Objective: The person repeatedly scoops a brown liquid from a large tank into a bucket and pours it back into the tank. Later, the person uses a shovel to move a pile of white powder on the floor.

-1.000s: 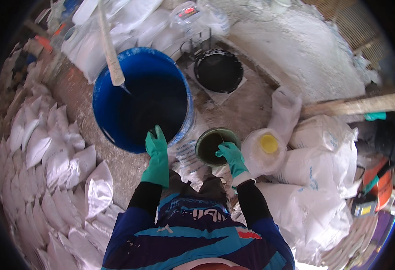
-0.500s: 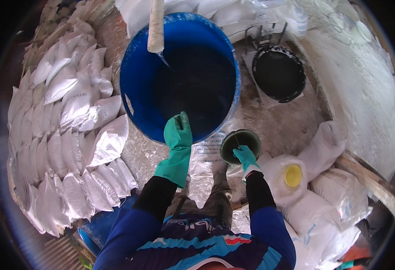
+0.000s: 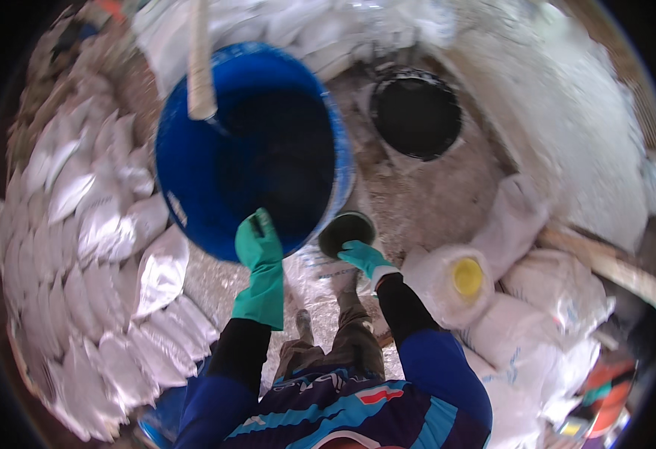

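Observation:
A large blue barrel (image 3: 175,161) stands in front of me with dark contents. My left hand (image 3: 259,243), in a long green rubber glove, is closed at its near rim; the fingertips reach inside, and the exact grip is partly hidden. My right hand (image 3: 365,257), in a teal glove with a white cuff, grips the near edge of a dark round bucket (image 3: 339,233). The bucket's open mouth shows, close against the barrel's right near side. A pale pole (image 3: 200,75) hangs over the barrel's far left part, with a thin piece running from its lower end into the barrel.
Behind the barrel at right stands a black tub (image 3: 415,116) with dark contents. White sacks (image 3: 103,224) are piled along the left. A whitish jug (image 3: 440,295) with a yellow cap (image 3: 467,277) and more sacks (image 3: 522,337) lie to my right, near a wooden beam (image 3: 605,266).
My right hand has brought the bucket leftward, up against the barrel's side. My left hand stays at the barrel rim. The whole view has shifted, with the barrel now farther left.

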Available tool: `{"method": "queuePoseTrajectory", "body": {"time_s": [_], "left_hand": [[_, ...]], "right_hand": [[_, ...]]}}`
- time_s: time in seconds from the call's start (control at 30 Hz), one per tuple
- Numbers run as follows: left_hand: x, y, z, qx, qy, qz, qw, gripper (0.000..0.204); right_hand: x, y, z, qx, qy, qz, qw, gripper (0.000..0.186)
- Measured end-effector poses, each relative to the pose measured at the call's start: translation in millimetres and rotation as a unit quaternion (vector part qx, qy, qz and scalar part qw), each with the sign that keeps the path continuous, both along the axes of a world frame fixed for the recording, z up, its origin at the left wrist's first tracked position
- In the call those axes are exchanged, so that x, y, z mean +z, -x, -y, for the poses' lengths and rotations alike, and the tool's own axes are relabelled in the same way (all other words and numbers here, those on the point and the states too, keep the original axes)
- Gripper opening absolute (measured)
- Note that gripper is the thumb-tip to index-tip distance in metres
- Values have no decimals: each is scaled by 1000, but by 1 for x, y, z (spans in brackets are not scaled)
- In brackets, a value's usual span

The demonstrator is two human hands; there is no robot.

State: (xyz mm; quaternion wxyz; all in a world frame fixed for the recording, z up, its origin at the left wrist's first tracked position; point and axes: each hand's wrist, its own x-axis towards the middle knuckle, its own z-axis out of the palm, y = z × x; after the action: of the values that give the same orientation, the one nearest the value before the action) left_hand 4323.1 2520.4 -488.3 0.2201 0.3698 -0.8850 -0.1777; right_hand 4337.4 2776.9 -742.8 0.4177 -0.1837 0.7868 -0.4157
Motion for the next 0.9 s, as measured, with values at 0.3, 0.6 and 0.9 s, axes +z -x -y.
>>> {"method": "queuePoseTrajectory", "body": {"time_s": [0.3, 0.6, 0.9], "left_hand": [[-1, -7, -3, -32, -30, 57, 997, 53], [6, -8, -21, -95, -64, -3, 993, 48], [-3, -20, 9, -133, -61, 1, 989, 51]], "right_hand": [[109, -34, -121, -95, -172, 14, 980, 60], [138, -195, -277, -467, -116, -7, 877, 40], [157, -407, -237, -667, -110, 95, 730, 28]]}}
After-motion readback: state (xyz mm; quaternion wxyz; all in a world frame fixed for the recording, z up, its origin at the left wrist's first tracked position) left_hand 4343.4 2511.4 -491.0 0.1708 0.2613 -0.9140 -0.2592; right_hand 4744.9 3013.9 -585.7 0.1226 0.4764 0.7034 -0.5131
